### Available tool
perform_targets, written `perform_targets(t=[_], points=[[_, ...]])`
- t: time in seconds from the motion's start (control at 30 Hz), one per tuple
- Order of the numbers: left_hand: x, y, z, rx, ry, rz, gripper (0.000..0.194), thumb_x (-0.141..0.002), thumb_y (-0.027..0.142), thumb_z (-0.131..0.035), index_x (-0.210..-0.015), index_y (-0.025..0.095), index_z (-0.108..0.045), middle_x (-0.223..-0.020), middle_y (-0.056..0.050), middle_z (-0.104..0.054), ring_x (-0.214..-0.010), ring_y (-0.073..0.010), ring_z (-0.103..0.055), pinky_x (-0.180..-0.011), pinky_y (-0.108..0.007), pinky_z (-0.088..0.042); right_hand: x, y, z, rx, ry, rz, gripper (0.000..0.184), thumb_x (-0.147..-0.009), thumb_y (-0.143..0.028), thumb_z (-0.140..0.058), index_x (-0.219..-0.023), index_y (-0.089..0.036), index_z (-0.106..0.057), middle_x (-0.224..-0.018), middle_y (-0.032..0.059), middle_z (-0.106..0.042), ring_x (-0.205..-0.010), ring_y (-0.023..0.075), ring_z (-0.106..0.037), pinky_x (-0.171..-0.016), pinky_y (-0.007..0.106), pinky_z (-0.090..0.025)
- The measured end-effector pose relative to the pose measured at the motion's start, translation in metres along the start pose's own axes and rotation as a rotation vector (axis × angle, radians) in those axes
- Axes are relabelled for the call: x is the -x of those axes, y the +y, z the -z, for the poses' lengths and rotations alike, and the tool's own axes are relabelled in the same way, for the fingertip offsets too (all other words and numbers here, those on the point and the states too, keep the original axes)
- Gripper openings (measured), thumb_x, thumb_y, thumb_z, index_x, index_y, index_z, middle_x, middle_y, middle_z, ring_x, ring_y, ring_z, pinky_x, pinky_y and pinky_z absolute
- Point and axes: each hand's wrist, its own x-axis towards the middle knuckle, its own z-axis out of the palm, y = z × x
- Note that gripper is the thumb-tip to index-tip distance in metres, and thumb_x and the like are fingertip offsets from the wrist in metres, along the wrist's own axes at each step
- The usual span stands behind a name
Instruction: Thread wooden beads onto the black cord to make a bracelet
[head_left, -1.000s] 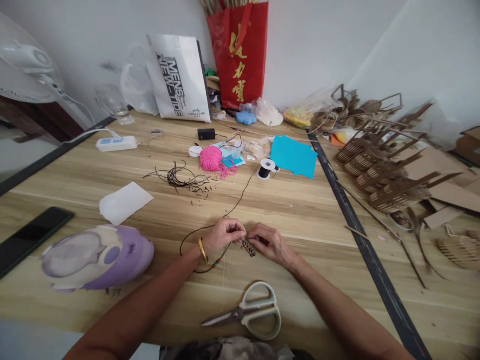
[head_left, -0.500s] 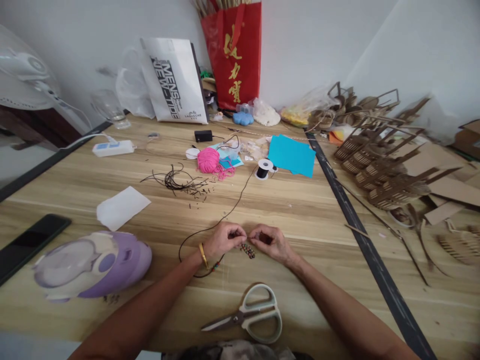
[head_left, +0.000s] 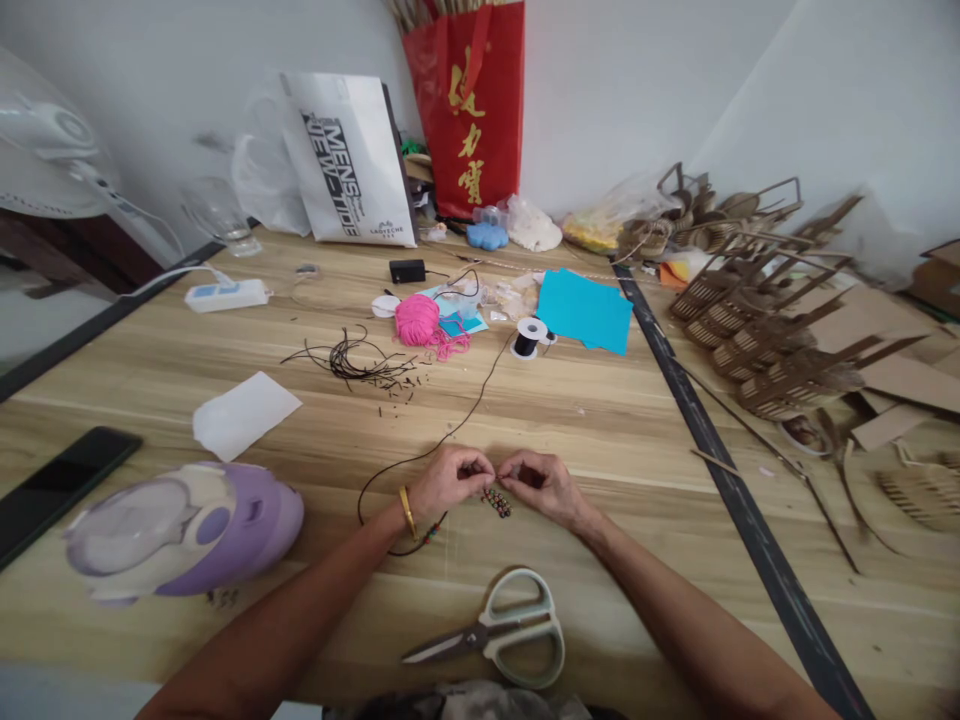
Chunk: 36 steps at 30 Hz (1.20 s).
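Note:
My left hand (head_left: 455,474), with a gold bangle on its wrist, is closed in a pinch on the black cord (head_left: 480,398). That cord runs from a white-rimmed spool (head_left: 527,338), loops under my left wrist and goes up beneath the hand. A few small coloured beads (head_left: 431,534) are threaded on it. Fingertip to fingertip with the left, my right hand (head_left: 546,484) also pinches; what lies in it is too small to make out. Several dark patterned beads (head_left: 496,502) lie in a cluster just below the fingertips. Scissors (head_left: 517,628) with pale handles rest nearer my body.
On the left are a purple-and-white machine (head_left: 217,525), a phone (head_left: 60,485) and white paper (head_left: 246,415). Cut black cords (head_left: 352,362), pink yarn (head_left: 418,320) and blue sheets (head_left: 585,310) lie beyond my hands. Small woven baskets (head_left: 787,375) crowd the right.
Almost nothing differs. Both hands keep the same pinch above the beads, and the view has shifted very slightly.

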Motion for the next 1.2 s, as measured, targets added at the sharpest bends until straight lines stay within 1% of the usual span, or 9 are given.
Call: perform_targets(t=[0.3,0.63,0.87,1.2], points=[[0.0001,-0.0003,0.0001,0.005,-0.009,-0.003,0.012,-0.075,0.022,-0.06,-0.073,0.01,-0.065,-0.063,-0.002,-0.062,-0.058,-0.0114,-0.057,-0.058,-0.022,-0.045,0.0,0.0029,-0.0003,0.02,0.007,0.011,0.017,-0.08,-0.03,-0.063,-0.08,-0.014,-0.067,-0.059,-0.0007,-0.057,-0.046,0.0062,-0.04,-0.044,0.018,-0.031],[-0.0004,-0.0011,-0.0001,-0.002,-0.014,-0.006,0.01,-0.075,0.018,-0.059,-0.074,0.01,-0.065,-0.062,-0.001,-0.061,-0.058,-0.0098,-0.054,-0.057,-0.02,-0.043,0.0005,0.0028,0.0002,0.017,-0.003,0.002,0.014,-0.08,-0.026,-0.062,-0.08,-0.013,-0.066,-0.06,-0.001,-0.057,-0.047,0.006,-0.04,-0.044,0.017,-0.031],[-0.0006,0.0004,0.0008,-0.029,-0.012,-0.004,0.01,-0.074,0.018,-0.06,-0.073,0.01,-0.066,-0.061,-0.001,-0.06,-0.057,-0.0094,-0.053,-0.056,-0.019,-0.041,0.0003,0.0032,0.0004,0.017,-0.008,-0.001,0.013,-0.079,-0.027,-0.063,-0.08,-0.014,-0.066,-0.06,-0.0013,-0.056,-0.047,0.0058,-0.039,-0.044,0.017,-0.031],[-0.0001,0.0017,0.0004,-0.017,-0.015,0.003,0.011,-0.074,0.02,-0.06,-0.072,0.01,-0.065,-0.062,-0.001,-0.061,-0.058,-0.0095,-0.053,-0.056,-0.019,-0.042,-0.0001,0.0014,0.0007,0.023,-0.022,-0.012,0.018,-0.081,-0.031,-0.063,-0.081,-0.013,-0.066,-0.062,-0.0004,-0.059,-0.047,0.0057,-0.04,-0.045,0.017,-0.032]])
